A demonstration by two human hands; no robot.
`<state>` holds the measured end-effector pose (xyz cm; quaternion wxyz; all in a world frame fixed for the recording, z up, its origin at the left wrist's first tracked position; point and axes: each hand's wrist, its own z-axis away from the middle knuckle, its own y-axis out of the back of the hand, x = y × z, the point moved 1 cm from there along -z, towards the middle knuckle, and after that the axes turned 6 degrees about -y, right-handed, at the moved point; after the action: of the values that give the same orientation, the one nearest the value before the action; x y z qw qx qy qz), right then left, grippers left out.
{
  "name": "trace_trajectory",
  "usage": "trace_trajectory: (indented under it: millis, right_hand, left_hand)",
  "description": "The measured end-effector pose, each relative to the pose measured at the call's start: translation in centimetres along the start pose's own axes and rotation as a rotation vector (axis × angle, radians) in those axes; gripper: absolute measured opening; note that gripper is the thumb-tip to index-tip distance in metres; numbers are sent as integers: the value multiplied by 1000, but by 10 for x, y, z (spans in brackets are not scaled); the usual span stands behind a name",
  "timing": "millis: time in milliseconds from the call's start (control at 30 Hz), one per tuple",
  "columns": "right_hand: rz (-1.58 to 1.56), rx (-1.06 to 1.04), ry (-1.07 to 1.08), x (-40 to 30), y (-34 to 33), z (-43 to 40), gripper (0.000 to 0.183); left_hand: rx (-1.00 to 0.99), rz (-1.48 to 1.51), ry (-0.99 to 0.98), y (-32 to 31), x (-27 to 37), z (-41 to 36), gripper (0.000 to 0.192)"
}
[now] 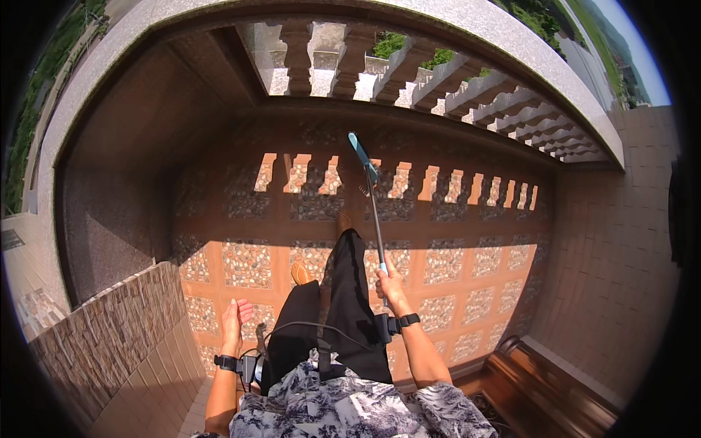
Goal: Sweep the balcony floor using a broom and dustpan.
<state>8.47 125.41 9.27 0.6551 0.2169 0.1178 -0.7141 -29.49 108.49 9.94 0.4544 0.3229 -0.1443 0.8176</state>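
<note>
My right hand [390, 284] is closed round the light blue grip of a long-handled brush [374, 219], whose grey pole runs forward from me. The brush's light blue head [362, 156] is over the shaded part of the pebble-patterned floor [444, 263], near the foot of the balustrade; dark bristles show at its edge. Whether the bristles touch the floor I cannot tell. At the left, my left hand [236, 319] is held in the air beside my leg, empty, its fingers extended. Both wrists wear black straps with small devices.
A stone balustrade [350, 63] curves ahead under a wide pale rail [438, 17]. A dark wall panel [104, 230] and stone-clad low wall [118, 328] stand left. At the lower right is a brown wooden bench [526, 383], beside a tiled wall [608, 241]. A cable crosses my thighs.
</note>
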Motion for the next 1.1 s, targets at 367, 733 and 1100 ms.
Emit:
trace_trajectory:
  millis: [367,733,1100]
  right_hand:
    - [-444,20,-84,-131,40,-199,59]
    - [467,-328,-92,13,-276,-54,66]
    - [359,-397,-290,-132,-144,-3,59]
  left_hand:
    - [47,-6,115,-84,28,-8,47]
    - [318,200,113,-100,6,47,45]
    - [337,299,104,-55,-41,35,47]
